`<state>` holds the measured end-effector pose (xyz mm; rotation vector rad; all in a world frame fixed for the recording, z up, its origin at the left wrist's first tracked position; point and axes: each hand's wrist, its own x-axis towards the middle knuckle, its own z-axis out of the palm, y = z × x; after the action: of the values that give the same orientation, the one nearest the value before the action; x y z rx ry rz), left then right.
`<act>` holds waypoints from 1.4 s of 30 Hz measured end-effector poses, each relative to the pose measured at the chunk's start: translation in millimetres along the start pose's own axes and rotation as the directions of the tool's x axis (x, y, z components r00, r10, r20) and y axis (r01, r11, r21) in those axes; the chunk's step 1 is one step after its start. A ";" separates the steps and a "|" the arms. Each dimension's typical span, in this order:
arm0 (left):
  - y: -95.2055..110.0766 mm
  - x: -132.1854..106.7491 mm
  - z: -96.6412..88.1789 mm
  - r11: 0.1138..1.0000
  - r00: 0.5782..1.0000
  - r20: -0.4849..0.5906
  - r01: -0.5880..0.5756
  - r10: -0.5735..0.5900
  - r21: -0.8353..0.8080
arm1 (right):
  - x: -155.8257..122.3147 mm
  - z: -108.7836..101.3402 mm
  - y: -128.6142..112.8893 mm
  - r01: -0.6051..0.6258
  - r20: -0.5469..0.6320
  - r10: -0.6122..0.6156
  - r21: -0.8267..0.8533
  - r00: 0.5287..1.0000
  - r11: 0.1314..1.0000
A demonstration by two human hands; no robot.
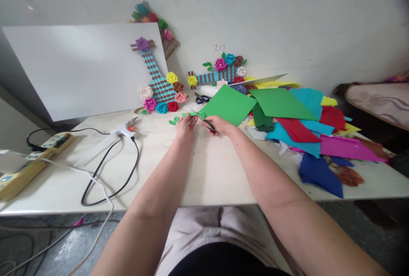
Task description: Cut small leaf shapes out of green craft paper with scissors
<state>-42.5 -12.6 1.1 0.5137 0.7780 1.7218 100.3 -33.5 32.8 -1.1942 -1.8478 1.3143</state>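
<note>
In the head view my right hand [217, 126] is closed around the dark handles of a pair of scissors [210, 127], with the blades pointing up and left. My left hand [186, 125], just left of the blades, pinches a narrow strip of green paper [200, 115]. Part of the strip is hidden by my fingers. Small green leaf-shaped pieces [174, 120] lie on the table just beyond my left hand. A large green sheet [228, 104] rests behind both hands.
Colourful paper and felt-like sheets [297, 137] are piled at the right. At the left sit a white glue gun [123, 129] with cords and a yellow power strip [38, 161]. Flower-decorated guitar shapes [158, 84] lean at the back, near a second pair of scissors [202, 99].
</note>
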 end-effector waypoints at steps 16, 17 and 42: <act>4.4 -4.0 3.0 1.000 1.000 0.004 0.005 -0.005 -0.001 | 0.9 -2.8 2.0 -0.011 0.021 0.010 0.004 1.000 1.000; 4.4 -3.5 2.9 1.000 1.000 -0.001 0.008 -0.008 0.000 | 0.9 -2.8 2.1 -0.009 0.022 0.009 0.005 1.000 1.000; 6.0 -3.8 1.9 0.996 0.997 0.052 0.050 -0.054 0.079 | 2.2 -5.8 7.4 0.031 0.047 -0.035 0.082 0.998 0.996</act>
<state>-44.1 -16.7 7.0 0.5856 0.8151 1.6284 106.6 -28.2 27.8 -1.0947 -1.8212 1.3977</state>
